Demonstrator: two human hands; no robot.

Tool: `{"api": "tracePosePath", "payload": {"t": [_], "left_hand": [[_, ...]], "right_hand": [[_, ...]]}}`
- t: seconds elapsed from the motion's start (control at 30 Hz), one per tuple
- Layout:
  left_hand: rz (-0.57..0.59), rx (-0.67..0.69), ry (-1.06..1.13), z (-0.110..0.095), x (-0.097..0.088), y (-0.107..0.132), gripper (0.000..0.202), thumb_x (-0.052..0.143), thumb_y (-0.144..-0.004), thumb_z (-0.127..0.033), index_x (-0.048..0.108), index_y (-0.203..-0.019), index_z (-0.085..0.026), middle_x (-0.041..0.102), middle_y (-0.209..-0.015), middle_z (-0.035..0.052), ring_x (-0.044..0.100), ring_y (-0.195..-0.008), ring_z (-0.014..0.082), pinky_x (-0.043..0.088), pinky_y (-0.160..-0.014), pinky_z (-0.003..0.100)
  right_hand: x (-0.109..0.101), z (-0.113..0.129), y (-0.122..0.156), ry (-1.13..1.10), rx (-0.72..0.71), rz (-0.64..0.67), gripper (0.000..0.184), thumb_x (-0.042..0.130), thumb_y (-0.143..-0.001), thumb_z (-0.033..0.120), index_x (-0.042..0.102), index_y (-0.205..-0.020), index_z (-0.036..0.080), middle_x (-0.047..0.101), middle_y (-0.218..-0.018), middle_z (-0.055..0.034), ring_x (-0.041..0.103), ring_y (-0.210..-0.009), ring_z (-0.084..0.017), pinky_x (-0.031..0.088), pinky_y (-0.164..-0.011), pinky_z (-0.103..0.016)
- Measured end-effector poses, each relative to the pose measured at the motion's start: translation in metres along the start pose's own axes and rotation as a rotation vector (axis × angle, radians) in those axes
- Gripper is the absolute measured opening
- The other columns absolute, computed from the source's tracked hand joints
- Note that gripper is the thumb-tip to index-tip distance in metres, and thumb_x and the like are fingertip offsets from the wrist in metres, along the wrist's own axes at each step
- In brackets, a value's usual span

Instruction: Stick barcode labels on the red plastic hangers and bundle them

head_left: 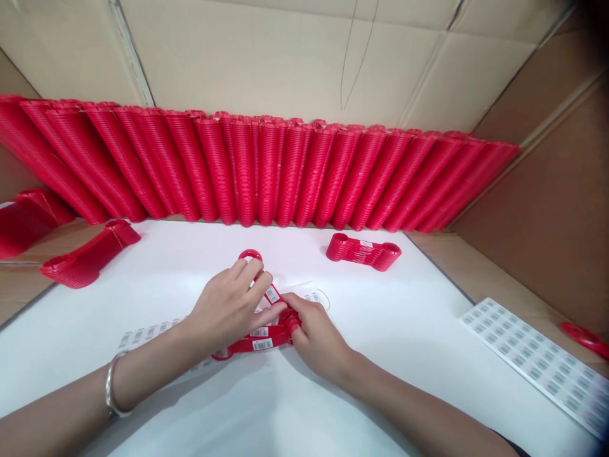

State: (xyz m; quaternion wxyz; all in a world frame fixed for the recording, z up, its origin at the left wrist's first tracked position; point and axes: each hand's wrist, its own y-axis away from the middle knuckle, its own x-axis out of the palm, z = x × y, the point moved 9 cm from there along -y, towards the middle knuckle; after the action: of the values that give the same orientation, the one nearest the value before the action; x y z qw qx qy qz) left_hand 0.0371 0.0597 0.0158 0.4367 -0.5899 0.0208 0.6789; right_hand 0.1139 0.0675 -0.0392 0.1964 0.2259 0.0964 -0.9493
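Red plastic two-ringed links (262, 344), barcode-labelled, fan out over the white desk (247, 419); the grip of the right hand (320, 330) closes on their gathered ends, presumably keeping them together, while the left hand (226, 298) curls around one upper link (272, 293), seemingly holding it clear

Red plastic parts (243, 345) look glossy, cardboard (276, 57) matt, tabletop (190, 254) smooth.

Prob. pkg workshop: cardboard walls (266, 57), stacked red pcs (291, 171), barcode sheets (533, 362).
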Motion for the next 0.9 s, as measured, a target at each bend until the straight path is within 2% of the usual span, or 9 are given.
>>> {"api": "tracePosePath", "payload": {"t": [0.1,0.2,0.37,0.5,0.7,0.8,0.9], "left_hand": [[-0.07,-0.013,-0.046,0.002,-0.006,0.0,0.037,0.045,-0.082,-0.049,0.054,-0.085,-0.013,0.056,-0.104,0.0162,0.054,-0.077,0.022,0.045,-0.056,0.03],[-0.092,-0.085,-0.029,0.014,-0.008,-0.002,0.043,0.044,-0.082,-0.053,0.052,-0.091,-0.012,0.054,-0.112,0.0174,0.056,-0.083,0.024,0.048,-0.059,0.032],[-0.008,-0.223,0.089,0.038,0.001,-0.005,0.03,0.038,-0.089,-0.039,0.048,-0.103,-0.015,0.055,-0.105,0.0096,0.058,-0.086,0.0199,0.047,-0.053,0.026],[0.056,-0.28,0.2,0.047,0.004,-0.003,0.024,0.035,-0.091,-0.034,0.049,-0.101,-0.019,0.051,-0.105,0.0058,0.058,-0.078,0.0157,0.044,-0.051,0.024],[0.117,-0.337,0.386,0.053,-0.001,-0.002,0.019,0.037,-0.088,-0.033,0.047,-0.097,-0.02,0.048,-0.101,0.0037,0.053,-0.064,0.0115,0.043,-0.056,0.025],[0.23,-0.321,0.422,0.05,0.006,-0.002,0.011,0.037,-0.086,-0.026,0.045,-0.082,-0.02,0.05,-0.084,0.0006,0.05,-0.058,0.0118,0.04,-0.057,0.026],[0.445,-0.312,0.34,0.047,0.024,0.005,0.015,0.036,-0.085,-0.024,0.045,-0.074,-0.021,0.051,-0.066,-0.0013,0.052,-0.058,0.016,0.036,-0.054,0.027]], "right_hand": [[-0.001,0.002,0.0,-0.02,-0.023,-0.007,0.036,0.033,-0.058,-0.003,0.052,-0.08,0.018,0.057,-0.073,0.0004,0.051,-0.067,-0.013,0.038,-0.063,-0.023],[0.0,0.002,0.0,-0.067,-0.017,-0.001,0.037,0.033,-0.06,-0.003,0.054,-0.082,0.018,0.058,-0.073,0.0008,0.052,-0.067,-0.013,0.038,-0.061,-0.022],[0.004,0.001,0.001,-0.138,0.011,0.018,0.035,0.033,-0.064,-0.002,0.057,-0.079,0.018,0.059,-0.073,0.0011,0.055,-0.07,-0.013,0.04,-0.063,-0.022],[0.004,-0.005,0.0,-0.167,0.041,0.009,0.043,0.033,-0.065,-0.002,0.061,-0.091,0.019,0.061,-0.076,0.0012,0.056,-0.072,-0.013,0.041,-0.063,-0.022],[-0.001,-0.012,-0.003,-0.186,0.066,-0.027,0.048,0.032,-0.064,-0.002,0.062,-0.094,0.019,0.064,-0.079,0.0011,0.056,-0.068,-0.012,0.041,-0.059,-0.022],[-0.005,-0.012,-0.004,-0.19,0.049,-0.049,0.05,0.031,-0.062,-0.003,0.062,-0.095,0.018,0.065,-0.081,0.0005,0.055,-0.066,-0.012,0.042,-0.06,-0.022],[-0.003,-0.014,-0.004,-0.161,0.056,-0.033,0.052,0.031,-0.06,-0.004,0.062,-0.095,0.019,0.065,-0.083,0.0,0.056,-0.069,-0.013,0.042,-0.061,-0.022]]}}
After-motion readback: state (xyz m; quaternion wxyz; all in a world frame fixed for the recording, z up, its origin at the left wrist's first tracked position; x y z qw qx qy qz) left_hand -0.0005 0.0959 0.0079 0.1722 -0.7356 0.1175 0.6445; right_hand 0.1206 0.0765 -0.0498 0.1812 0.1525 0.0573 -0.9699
